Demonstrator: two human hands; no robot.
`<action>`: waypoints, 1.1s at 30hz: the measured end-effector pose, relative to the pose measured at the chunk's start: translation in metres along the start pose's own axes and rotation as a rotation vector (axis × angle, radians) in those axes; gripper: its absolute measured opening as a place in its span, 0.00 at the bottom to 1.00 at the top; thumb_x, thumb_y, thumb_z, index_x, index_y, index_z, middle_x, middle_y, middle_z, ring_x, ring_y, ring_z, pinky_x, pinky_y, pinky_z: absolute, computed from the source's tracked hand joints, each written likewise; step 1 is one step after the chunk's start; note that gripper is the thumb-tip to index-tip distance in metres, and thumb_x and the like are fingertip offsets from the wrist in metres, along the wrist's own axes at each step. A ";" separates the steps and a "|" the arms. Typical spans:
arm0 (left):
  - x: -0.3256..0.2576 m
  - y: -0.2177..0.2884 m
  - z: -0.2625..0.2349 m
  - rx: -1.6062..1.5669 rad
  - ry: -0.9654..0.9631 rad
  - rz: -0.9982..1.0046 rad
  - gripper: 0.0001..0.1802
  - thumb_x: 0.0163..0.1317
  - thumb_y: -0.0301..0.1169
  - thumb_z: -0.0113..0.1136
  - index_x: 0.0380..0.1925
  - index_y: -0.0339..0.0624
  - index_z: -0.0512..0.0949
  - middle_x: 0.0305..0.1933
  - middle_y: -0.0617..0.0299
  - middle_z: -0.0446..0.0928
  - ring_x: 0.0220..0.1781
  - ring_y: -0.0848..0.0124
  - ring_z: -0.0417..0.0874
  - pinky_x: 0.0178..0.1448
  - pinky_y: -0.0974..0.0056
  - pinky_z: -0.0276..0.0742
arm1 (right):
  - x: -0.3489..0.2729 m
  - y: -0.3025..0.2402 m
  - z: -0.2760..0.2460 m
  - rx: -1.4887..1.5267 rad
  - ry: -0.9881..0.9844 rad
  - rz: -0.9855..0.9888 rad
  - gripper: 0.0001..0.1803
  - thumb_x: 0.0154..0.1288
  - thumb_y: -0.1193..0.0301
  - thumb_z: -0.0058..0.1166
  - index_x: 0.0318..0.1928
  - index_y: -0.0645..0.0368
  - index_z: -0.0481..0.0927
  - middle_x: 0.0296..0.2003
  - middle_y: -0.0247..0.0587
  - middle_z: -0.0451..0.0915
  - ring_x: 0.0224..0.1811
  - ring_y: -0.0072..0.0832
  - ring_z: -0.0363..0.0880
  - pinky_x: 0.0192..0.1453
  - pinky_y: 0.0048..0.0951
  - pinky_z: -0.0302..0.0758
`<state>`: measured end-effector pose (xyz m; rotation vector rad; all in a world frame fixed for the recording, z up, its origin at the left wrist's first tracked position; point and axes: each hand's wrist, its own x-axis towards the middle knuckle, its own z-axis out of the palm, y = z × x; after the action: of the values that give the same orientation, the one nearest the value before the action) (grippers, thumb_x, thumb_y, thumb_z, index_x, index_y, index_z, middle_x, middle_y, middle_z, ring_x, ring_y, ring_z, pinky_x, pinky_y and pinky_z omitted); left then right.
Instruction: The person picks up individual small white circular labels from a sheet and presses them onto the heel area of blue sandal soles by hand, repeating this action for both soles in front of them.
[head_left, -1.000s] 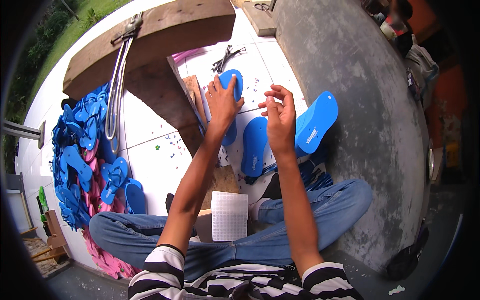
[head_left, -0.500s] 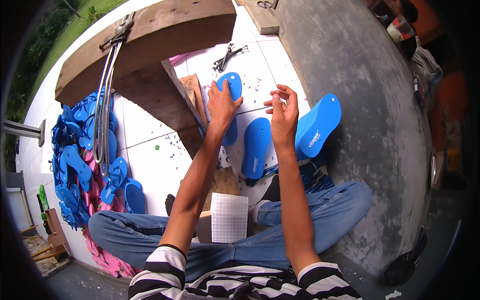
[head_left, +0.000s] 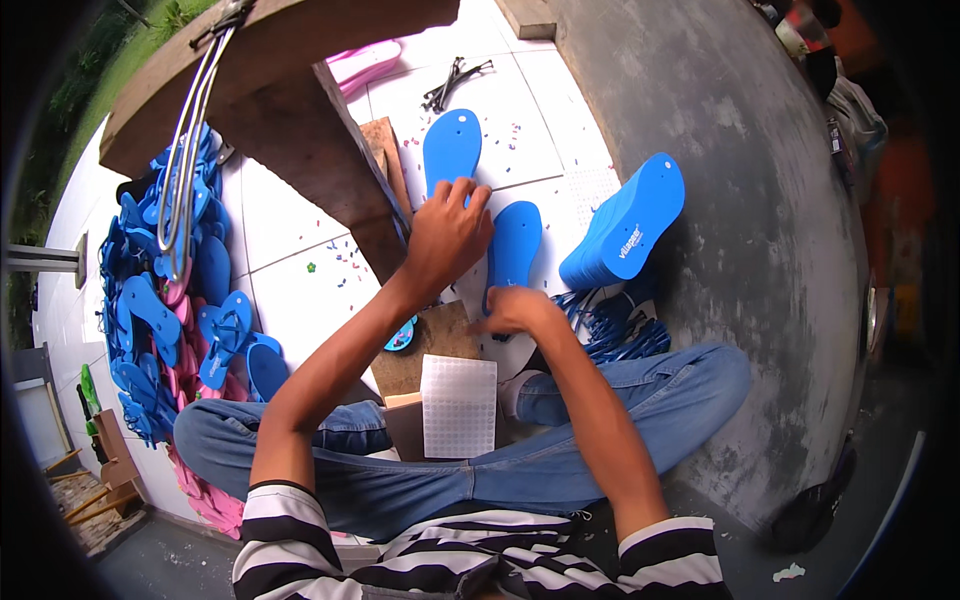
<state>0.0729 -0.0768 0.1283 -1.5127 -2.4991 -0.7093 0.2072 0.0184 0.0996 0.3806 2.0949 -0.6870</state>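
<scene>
Two blue flip-flop soles lie on the white tiles before me. My left hand (head_left: 452, 230) curls its fingers over the near end of the farther sole (head_left: 452, 145), palm down. My right hand (head_left: 518, 310) is at the heel end of the nearer sole (head_left: 515, 240); its fingers are bent in and pointing left, their tips partly hidden. To the right stands a stack of blue soles (head_left: 630, 225), with blue straps (head_left: 620, 325) bundled in front of it. A small blue dish of beads (head_left: 402, 335) sits below my left forearm.
A wooden bench frame (head_left: 300, 130) with hanging metal rods (head_left: 190, 150) stands at left. Beyond it lies a heap of blue flip-flops (head_left: 150, 310) and pink ones. Black strips (head_left: 455, 85) lie farther off. A sheet of round dots (head_left: 458, 405) rests before my lap; a grey ledge (head_left: 700, 250) borders the right.
My left hand has slid back from the farther sole's middle toward its near end. My right hand has come down from the air to the nearer sole's heel.
</scene>
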 end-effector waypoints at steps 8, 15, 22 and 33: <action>-0.037 0.033 -0.045 -0.401 -0.472 -0.087 0.12 0.68 0.37 0.61 0.45 0.43 0.78 0.40 0.54 0.84 0.41 0.55 0.87 0.41 0.55 0.82 | 0.015 -0.003 0.100 -0.232 0.033 -0.107 0.21 0.55 0.62 0.67 0.47 0.60 0.84 0.46 0.47 0.88 0.52 0.47 0.87 0.54 0.43 0.83; -0.091 0.013 -0.089 -0.401 -0.667 -0.166 0.29 0.70 0.49 0.63 0.60 0.38 0.75 0.53 0.49 0.83 0.53 0.55 0.86 0.55 0.55 0.81 | -0.045 0.008 -0.019 0.190 0.180 -0.419 0.18 0.57 0.65 0.63 0.45 0.63 0.80 0.39 0.54 0.86 0.47 0.48 0.86 0.52 0.43 0.80; -0.091 0.014 -0.100 -0.773 -0.397 -0.515 0.25 0.68 0.43 0.68 0.56 0.36 0.77 0.44 0.54 0.86 0.45 0.68 0.86 0.51 0.63 0.79 | -0.051 -0.002 -0.047 0.736 0.407 -0.647 0.17 0.69 0.66 0.63 0.52 0.62 0.78 0.46 0.46 0.84 0.51 0.33 0.82 0.58 0.35 0.77; -0.073 -0.002 -0.095 -1.164 -0.154 -0.751 0.20 0.75 0.37 0.60 0.57 0.32 0.75 0.46 0.53 0.85 0.49 0.70 0.85 0.56 0.64 0.79 | -0.080 0.006 -0.074 0.723 0.458 -0.534 0.18 0.71 0.66 0.62 0.52 0.67 0.82 0.45 0.48 0.86 0.51 0.34 0.84 0.56 0.36 0.79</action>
<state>0.0948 -0.1791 0.1859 -0.6263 -2.8542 -2.5409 0.2078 0.0665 0.1973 0.3921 2.3313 -1.8364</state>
